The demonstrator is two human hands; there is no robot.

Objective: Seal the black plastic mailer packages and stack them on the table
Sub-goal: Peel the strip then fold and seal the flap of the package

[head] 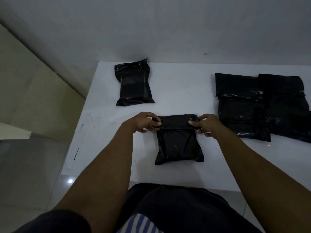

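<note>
mailer (178,145) lay mid-surface (176,98), near the person | left hand (143,122) and right hand (207,125): narrow grip, each pinching an end of the folded flap (175,122) | seemed light, soft, slick; best held by the flap corners | other mailers (244,106) lay right.

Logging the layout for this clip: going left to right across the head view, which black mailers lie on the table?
Lone mailer at the far left → middle mailer, its folded flap pinched by the left hand and the right hand → overlapping mailers on the right.
</note>
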